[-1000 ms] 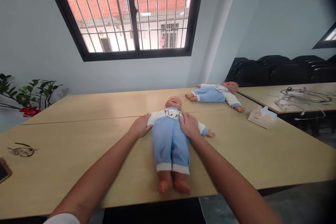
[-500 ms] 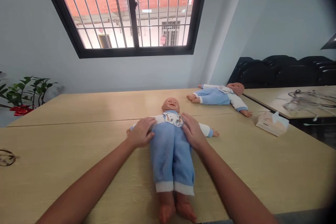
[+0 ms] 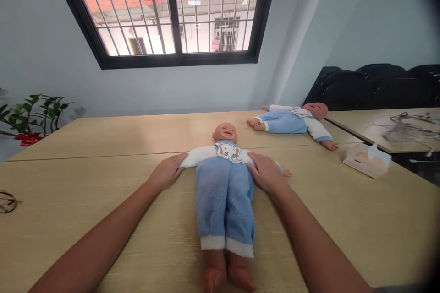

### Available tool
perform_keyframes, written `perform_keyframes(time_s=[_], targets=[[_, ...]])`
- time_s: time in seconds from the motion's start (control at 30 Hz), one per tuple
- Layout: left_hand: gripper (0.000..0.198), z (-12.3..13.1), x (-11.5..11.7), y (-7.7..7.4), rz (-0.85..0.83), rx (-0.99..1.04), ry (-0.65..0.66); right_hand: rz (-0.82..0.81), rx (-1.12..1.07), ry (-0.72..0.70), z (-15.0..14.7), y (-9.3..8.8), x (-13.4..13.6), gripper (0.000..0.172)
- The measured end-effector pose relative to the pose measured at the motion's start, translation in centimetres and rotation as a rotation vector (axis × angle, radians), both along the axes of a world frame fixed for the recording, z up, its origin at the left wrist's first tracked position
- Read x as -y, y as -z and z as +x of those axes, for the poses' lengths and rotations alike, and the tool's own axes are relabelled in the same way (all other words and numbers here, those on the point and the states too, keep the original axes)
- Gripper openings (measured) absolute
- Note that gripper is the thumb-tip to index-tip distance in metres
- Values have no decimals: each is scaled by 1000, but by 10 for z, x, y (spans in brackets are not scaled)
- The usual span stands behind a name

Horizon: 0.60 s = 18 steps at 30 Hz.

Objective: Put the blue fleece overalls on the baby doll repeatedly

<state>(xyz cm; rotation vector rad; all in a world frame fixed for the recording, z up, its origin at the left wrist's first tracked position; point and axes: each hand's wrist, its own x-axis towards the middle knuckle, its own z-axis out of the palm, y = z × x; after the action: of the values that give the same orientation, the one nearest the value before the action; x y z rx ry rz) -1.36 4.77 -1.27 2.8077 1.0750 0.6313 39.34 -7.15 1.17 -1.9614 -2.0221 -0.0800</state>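
A baby doll (image 3: 223,187) in a blue romper with white sleeves lies on its back on the wooden table (image 3: 343,219), its feet toward me. My left hand (image 3: 166,173) lies flat over the doll's arm on the left side. Over the doll's other arm my right hand (image 3: 266,173) rests, palm down, fingers together. Neither hand lifts the doll. A second doll (image 3: 292,120) in the same clothes lies farther back on the right.
A tissue box (image 3: 367,160) sits at the right. Cables (image 3: 405,128) lie on a neighbouring table, with black chairs (image 3: 371,84) behind. A green plant (image 3: 30,116) stands at the far left. Glasses (image 3: 7,201) lie at the left edge. A barred window (image 3: 172,9) is ahead.
Both my hands have slid outward from the doll's chest onto its arms, spreading them flat. The view has shifted slightly closer and to the left.
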Motion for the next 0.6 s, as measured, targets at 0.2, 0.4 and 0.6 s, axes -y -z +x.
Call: perform_keyframes(time_s=[0.2, 0.4, 0.6], targets=[[57, -27, -5, -7, -48, 4, -55, -115, 137, 270, 34, 4, 13, 61], [72, 19, 54, -21, 112, 61, 310, 40, -75, -94, -2, -9, 18, 63], [67, 42, 85, -27, 4, -56, 621, 31, -198, -483, -43, -11, 16, 68]])
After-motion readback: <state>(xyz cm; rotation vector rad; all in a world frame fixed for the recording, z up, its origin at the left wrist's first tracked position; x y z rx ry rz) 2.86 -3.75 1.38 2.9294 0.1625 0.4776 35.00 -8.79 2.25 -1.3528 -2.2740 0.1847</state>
